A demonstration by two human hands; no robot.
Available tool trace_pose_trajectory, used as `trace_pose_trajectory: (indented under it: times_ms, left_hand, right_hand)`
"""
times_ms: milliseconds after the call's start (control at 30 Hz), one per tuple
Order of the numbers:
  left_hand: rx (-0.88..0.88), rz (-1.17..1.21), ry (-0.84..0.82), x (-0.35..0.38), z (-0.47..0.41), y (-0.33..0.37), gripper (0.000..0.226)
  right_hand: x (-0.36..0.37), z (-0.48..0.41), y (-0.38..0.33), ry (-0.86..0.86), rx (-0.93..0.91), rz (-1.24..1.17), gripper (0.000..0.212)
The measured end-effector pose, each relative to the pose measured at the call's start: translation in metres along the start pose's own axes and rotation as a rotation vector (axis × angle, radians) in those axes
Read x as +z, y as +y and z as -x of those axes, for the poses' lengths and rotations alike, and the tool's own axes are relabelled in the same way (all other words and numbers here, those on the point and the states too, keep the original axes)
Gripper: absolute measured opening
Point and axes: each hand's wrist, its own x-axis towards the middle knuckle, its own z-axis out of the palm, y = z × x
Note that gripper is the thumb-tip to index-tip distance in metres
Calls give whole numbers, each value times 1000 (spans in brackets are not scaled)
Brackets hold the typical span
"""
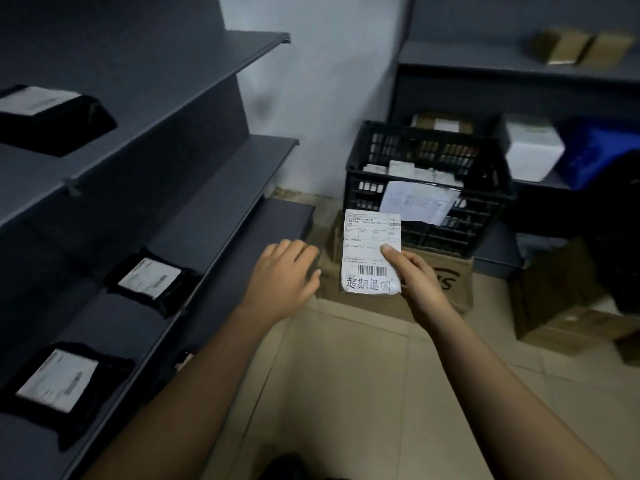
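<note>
Here right hand [417,277] pinches the labelled parcel [370,239], fingers hidden behind; left hand [285,277] relaxed.

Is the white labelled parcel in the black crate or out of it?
Out. The right hand pinches the parcel in the air, short of the crate.

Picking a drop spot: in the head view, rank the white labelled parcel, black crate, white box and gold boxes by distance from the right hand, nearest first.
1. white labelled parcel: pinched in the right hand itself.
2. black crate: straight ahead, just behind the parcel.
3. white box: on the right shelf, past the crate.
4. gold boxes: top right shelf, farthest.
</note>
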Motion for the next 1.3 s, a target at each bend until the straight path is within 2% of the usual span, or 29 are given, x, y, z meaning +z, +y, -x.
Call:
trace_pose_trajectory:
  times_ms: [133, 300, 400, 633, 833, 1100, 1233, 1300]
  left_hand:
    - [89, 37, 25, 28, -59, 22, 29]
    - [182, 83, 16, 68, -135, 33, 28]
    - [237, 109, 22, 91, -187, 33, 27]
    - [314, 162, 44, 148, -327, 7, 24]
    - [344, 188, 25, 185, -422, -23, 24]
    - [275, 220, -91, 246, -481, -41, 29]
    - [67, 375, -174, 274, -501, -37, 31]
    - [-87, 512, -213, 289, -510, -32, 30]
  right_hand:
    - [-42, -28, -15, 104, -11, -37, 52]
    - [-78, -76, -32, 205, -27, -43, 61]
    - [-91, -113, -48, 267, -49, -37, 50]
    - [-111, -230, -104, 356, -78, -85, 54]
    - [-112, -324, -141, 356, -65, -56, 57]
    - [-124, -430, -137, 311, 56, -6, 64]
    - [-131, -489, -129, 305, 171, 1, 73]
    - [-131, -519, -125, 268, 231, -2, 68]
